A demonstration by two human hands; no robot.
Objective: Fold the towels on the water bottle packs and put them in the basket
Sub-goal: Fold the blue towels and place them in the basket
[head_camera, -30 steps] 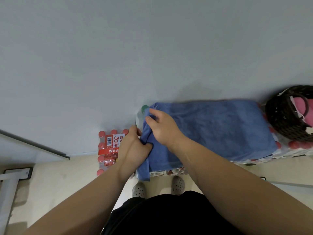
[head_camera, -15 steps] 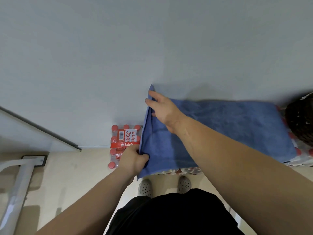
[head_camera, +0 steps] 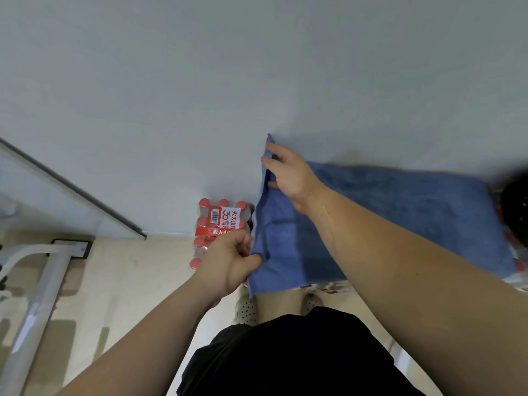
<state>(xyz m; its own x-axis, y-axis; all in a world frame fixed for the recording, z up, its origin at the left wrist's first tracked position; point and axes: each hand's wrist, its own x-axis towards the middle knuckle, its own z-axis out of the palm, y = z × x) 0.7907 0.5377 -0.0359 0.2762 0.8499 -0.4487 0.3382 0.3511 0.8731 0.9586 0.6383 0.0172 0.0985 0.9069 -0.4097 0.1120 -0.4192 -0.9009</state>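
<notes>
- Head view: we see a blue, soft terry towel (head_camera: 385, 221) spread over shrink-wrapped water bottle packs (head_camera: 321, 287), its left edge lifted.
- Our left hand (head_camera: 228, 261) pinches the near corner; our right hand (head_camera: 288, 175) grips the far corner.
- A dark woven basket (head_camera: 515, 207) sits blurred at the right; a red-capped bottle pack (head_camera: 220, 224) stands on the beige floor (head_camera: 128, 281).

1 towel (head_camera: 400, 212), 1 basket (head_camera: 514, 207), 2 hands (head_camera: 228, 261) (head_camera: 288, 175), 2 shoes (head_camera: 246, 308), 1 floor pack (head_camera: 220, 224).
</notes>
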